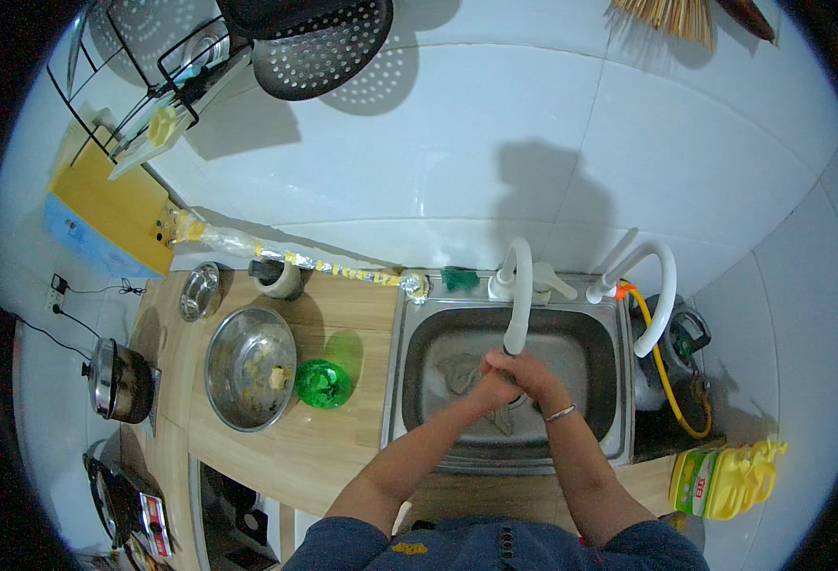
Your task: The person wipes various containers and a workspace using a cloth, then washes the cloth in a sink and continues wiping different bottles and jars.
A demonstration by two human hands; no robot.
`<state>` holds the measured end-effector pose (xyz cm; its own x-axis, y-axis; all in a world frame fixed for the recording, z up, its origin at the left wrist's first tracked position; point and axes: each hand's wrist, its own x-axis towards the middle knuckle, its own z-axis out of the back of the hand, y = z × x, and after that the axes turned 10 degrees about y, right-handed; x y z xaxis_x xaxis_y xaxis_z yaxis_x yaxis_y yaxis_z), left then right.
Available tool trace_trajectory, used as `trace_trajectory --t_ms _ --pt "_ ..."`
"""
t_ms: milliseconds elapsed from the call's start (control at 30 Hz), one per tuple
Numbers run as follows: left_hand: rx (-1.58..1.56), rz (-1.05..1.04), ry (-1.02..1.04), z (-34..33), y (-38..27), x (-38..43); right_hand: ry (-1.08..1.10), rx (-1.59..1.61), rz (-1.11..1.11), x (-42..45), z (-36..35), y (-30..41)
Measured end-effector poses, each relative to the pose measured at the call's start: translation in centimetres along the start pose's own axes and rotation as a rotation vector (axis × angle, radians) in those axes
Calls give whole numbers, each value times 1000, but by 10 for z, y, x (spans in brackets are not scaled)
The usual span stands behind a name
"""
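Observation:
My left hand point(496, 392) and my right hand point(523, 371) are pressed together under the curved white tap point(517, 314), low over the stainless steel sink point(576, 400). A small dark patch shows between them, but I cannot tell whether they grip something. On the sink floor, left of my hands, lies a grey, crumpled-looking patch point(458, 371); whether it is a cloth or moving water is unclear. My right wrist wears a silver-coloured bangle point(560, 413). Behind the sink's basin, a green scouring pad point(460, 278) rests on the rim.
Left on the wooden counter point(319, 457) stand a steel bowl point(248, 400) with food scraps, a green plastic container point(323, 384), a smaller steel bowl point(200, 291) and a lidded pot point(119, 385). Right are a second white tap point(665, 285), a yellow hose point(665, 378) and yellow jugs point(729, 478).

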<state>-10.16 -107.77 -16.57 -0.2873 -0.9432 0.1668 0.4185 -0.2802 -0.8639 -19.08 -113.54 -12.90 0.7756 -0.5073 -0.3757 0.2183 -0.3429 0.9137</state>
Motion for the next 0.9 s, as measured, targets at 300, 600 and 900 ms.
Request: trace_trajectory --t_ms 300,600,900 --pt "13 106 -162 -24 19 -6 -144 -279 38 7 -4 -21" --pt "-939 860 25 39 -17 -15 -300 -332 -12 -18 -28 17" --pt "-1425 701 -222 58 -10 -33 -299 -161 -99 -23 -11 8"
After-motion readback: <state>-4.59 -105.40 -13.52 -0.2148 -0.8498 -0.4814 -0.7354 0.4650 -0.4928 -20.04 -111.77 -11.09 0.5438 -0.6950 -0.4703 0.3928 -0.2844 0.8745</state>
